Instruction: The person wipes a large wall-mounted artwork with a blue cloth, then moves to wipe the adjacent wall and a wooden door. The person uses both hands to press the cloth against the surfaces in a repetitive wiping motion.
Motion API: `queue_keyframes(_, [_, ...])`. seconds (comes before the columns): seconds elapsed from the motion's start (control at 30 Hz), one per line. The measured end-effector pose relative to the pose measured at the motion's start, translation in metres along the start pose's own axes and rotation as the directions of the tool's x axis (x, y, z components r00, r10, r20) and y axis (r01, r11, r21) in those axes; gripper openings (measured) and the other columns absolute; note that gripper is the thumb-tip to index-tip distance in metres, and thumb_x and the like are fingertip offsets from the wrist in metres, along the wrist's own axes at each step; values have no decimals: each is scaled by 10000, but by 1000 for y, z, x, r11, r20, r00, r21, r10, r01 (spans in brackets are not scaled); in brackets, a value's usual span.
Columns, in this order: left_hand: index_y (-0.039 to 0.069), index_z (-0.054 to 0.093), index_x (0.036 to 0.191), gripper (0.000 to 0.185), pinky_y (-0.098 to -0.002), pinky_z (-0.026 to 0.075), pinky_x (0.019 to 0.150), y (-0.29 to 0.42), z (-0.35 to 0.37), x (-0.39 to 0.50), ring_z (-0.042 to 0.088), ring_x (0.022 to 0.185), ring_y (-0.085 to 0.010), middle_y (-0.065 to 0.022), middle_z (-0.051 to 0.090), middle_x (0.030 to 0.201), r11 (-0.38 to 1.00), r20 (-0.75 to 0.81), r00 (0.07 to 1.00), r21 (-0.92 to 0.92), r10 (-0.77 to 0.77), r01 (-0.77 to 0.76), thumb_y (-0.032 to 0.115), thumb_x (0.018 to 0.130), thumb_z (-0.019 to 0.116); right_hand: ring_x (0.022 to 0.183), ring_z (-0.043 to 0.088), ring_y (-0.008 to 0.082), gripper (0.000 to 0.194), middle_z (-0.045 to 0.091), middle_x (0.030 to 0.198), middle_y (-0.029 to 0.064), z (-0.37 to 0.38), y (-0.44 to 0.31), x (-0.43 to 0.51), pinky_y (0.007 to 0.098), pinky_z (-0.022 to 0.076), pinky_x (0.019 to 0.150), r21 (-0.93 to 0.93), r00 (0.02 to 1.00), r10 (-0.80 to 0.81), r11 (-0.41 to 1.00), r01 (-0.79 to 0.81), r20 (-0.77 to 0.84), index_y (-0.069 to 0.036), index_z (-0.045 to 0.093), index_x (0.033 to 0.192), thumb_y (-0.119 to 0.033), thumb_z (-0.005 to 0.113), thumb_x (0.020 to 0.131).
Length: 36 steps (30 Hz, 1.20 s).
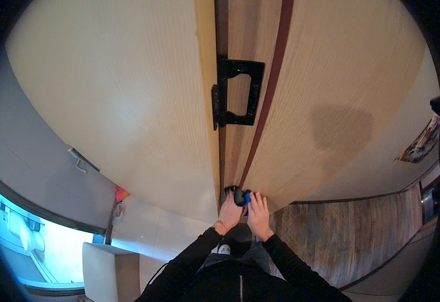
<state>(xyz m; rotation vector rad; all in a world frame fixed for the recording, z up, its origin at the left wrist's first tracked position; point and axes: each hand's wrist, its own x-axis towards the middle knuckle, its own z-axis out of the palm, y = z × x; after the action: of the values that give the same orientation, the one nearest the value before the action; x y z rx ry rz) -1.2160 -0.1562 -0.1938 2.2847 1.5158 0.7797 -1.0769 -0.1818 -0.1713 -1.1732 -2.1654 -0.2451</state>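
Both hands are together low on the door frame's edge. My right hand [258,215] lies along the side of a black and blue hand tool [240,197], its fingers stretched forward around it. The tool looks like a compact power driver, but its lower part is hidden by the hands. At its left is my left hand [230,213], with the fingertips up against a dark fitting [229,189] on the frame; its grip is partly hidden. Higher up, a black metal butterfly hinge [244,92] joins the pale wooden door [129,94] to the brown frame [238,147].
A dark red seal strip [267,102] runs down the frame beside a wood-grain panel [340,75]. To the left are a grey door with a lever handle [79,163], a bathroom with a toilet [25,234] and a beige upholstered block [110,270]. Wood-look flooring [340,234] spreads right.
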Motion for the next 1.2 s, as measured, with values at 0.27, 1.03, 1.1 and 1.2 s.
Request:
queue_keyframes(0.27, [-29,581,1079,421,-520,451,805,45,-11,-7,516,970,-493,-306,520,1140,953,-233,945,-143,229,-266,271,786,624,1094,477,380,276,509,1234,205,-51,-25,-4,450,381,925,137,885,189,980,-143,-426,83,554,1063,-47,560,819])
queue_keyframes(1.03, [177,607,1134,386,-709,207,990,52,-37,46,133,1225,-692,-375,217,1400,956,-569,772,232,282,-179,237,765,706,1034,438,361,288,489,1197,158,-74,24,64,480,355,884,-21,830,136,984,-175,-542,-103,597,1002,-110,712,738])
queue_keyframes(1.1, [245,645,1097,349,-700,62,1033,65,-59,68,-40,1310,-619,-311,177,1464,941,-622,712,288,325,-178,231,756,718,1079,428,397,279,478,1214,179,-83,31,81,487,355,909,-43,781,153,973,-225,-605,-105,618,1000,-103,714,738])
queue_keyframes(1.2, [289,662,963,213,-731,3,1008,76,-68,85,-80,1325,-584,-200,281,1433,891,-658,618,417,431,-178,315,753,687,1175,395,474,234,459,1253,231,-69,47,87,571,321,969,-152,771,15,978,-144,-636,-77,624,985,-130,673,762])
